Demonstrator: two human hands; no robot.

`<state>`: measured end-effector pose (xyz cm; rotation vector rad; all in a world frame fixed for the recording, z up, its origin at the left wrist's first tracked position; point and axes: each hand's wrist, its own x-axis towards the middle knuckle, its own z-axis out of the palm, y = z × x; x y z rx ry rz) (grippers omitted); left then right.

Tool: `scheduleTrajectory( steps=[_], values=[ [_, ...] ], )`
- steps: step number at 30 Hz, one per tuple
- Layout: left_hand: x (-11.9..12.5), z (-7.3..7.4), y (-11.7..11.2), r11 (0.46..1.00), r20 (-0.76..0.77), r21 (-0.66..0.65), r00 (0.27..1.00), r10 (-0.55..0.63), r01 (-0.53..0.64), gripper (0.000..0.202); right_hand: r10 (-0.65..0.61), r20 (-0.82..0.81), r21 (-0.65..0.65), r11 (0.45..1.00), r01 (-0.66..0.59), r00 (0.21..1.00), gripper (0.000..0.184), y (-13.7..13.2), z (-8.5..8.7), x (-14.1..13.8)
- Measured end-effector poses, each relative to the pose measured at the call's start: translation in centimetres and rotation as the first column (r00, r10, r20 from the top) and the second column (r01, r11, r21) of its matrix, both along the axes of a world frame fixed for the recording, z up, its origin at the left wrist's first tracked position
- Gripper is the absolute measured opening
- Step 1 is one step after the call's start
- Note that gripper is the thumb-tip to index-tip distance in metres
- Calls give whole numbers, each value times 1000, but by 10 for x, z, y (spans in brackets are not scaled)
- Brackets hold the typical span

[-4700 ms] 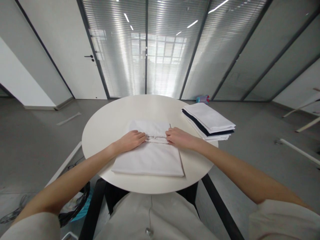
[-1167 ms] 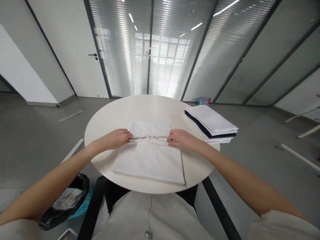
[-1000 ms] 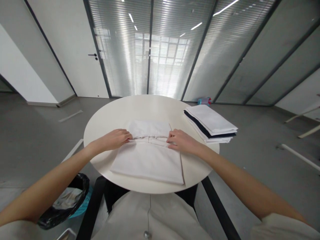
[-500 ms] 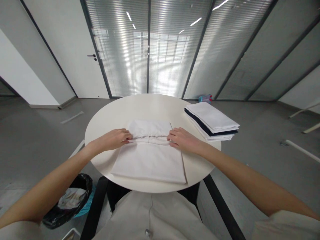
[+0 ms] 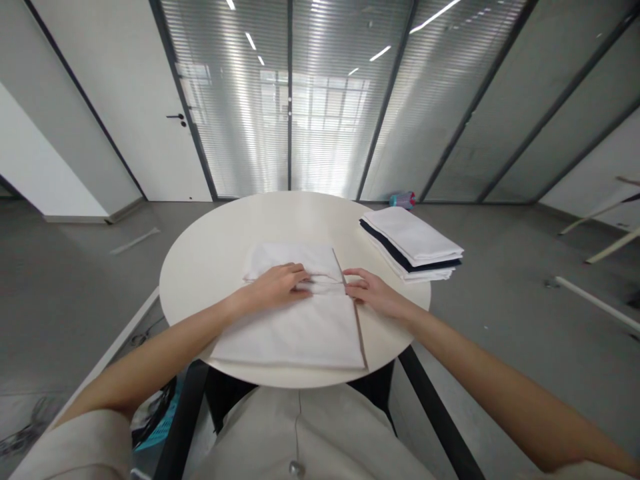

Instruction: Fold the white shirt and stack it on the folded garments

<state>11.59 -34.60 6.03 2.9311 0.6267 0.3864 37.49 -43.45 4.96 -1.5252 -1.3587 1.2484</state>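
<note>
A folded white cloth (image 5: pixel 293 333) lies on the round white table in front of me, with a crumpled ridge running across its middle. My left hand (image 5: pixel 280 285) rests over this ridge, its fingers and thumb closed on the gathered fabric. At the right edge of the cloth, near the end of the ridge, is my right hand (image 5: pixel 375 292). Its fingertips pinch that edge, with the index finger a little raised. A thin darker line runs along the cloth's right side; I cannot tell what it is.
A stack of folded white and dark cloths (image 5: pixel 413 241) lies at the right of the round table (image 5: pixel 210 247), overhanging its edge slightly. Black chair armrests flank me. A blue basket with a black bag (image 5: pixel 160 427) stands on the floor at lower left. Glass partitions rise behind.
My left hand has moved right, from the cloth's left edge to the middle of the ridge. The right hand has shifted slightly outward at the right edge. The view has moved a little.
</note>
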Motion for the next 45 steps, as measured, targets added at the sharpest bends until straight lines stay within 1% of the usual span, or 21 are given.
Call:
scheduleTrajectory(
  steps=[2, 4, 7, 10, 12, 13, 15, 17, 20, 22, 24, 26, 27, 29, 31, 33, 35, 38, 41, 43, 45],
  values=[
    [-2, -6, 1, 1000, 34, -20, 999, 11, -11, 31, -50, -185, -19, 999, 47, 981, 48, -2, 3, -5],
    [-4, -10, 1, 999, 59, -36, 998, 12, -9, 28, -79, -328, -47, 997, 67, 941, 53, -4, 3, -8],
    [-5, -14, 2, 999, 91, -53, 996, -2, 7, 26, -83, -393, -83, 995, 55, 916, 62, -3, 0, -9],
    [-5, -18, 3, 998, 117, -55, 993, 6, 0, 26, -37, -311, -63, 998, 19, 950, 71, -2, -4, -8],
    [-6, -22, 3, 999, 136, -48, 990, 29, -23, 28, 12, -217, 17, 1000, -8, 976, 75, -3, -7, -8],
    [-7, -23, 3, 998, 145, -45, 989, 41, -34, 28, 29, -163, 79, 997, -17, 986, 73, -3, -8, -9],
    [-8, -26, 3, 998, 156, -41, 987, 49, -43, 29, 24, -45, 219, 976, -14, 999, 58, -5, -12, -10],
    [-7, -28, 3, 999, 150, -27, 988, 27, -24, 27, -18, 75, 324, 946, -7, 997, 42, -6, -16, -10],
    [-6, -28, 4, 1000, 117, 22, 993, -6, 4, 23, -60, 269, 387, 921, -51, 961, 32, -8, -18, -10],
    [-4, -28, 3, 998, 97, 55, 995, -10, 5, 23, -106, 446, 455, 882, -123, 889, 27, -8, -15, -10],
    [-3, -28, 3, 997, 85, 80, 996, -7, 0, 24, -201, 631, 544, 804, -242, 749, 22, -7, -8, -13],
    [-1, -28, 2, 995, 73, 103, 997, 6, -13, 25, -273, 762, 562, 730, -390, 588, 19, -4, 1, -17],
    [-1, -29, 2, 993, 65, 115, 998, 11, -18, 25, -271, 812, 531, 711, -462, 517, 17, -2, 5, -19],
    [1, -31, 2, 989, 47, 144, 999, 12, -19, 25, -204, 892, 422, 695, -582, 403, 12, 4, 11, -24],
    [2, -32, 3, 986, 32, 169, 999, -2, -3, 26, -125, 935, 323, 684, -654, 331, 12, 10, 13, -27],
    [2, -30, 4, 984, 15, 175, 1000, -25, 22, 26, -72, 944, 281, 687, -670, 322, 14, 14, 12, -28],
    [1, -25, 4, 985, -10, 162, 998, -62, 63, 27, -41, 933, 283, 702, -654, 359, 15, 18, 10, -26],
    [-8, -12, 3, 984, -38, 140, 994, -102, 106, 27, 2, 911, 284, 723, -630, 413, 16, 21, 8, -24],
    [-25, -2, 1, 990, -60, 131, 997, -40, 47, 26, 46, 899, 267, 732, -627, 436, 17, 22, 10, -22],
    [-37, 0, 1, 994, -64, 105, 998, 17, -11, 26, 68, 897, 254, 730, -635, 436, 18, 23, 13, -23],
    [-47, -1, 2, 996, -57, 77, 997, 48, -43, 25, 86, 907, 230, 721, -654, 413, 19, 25, 18, -24]
  ],
)
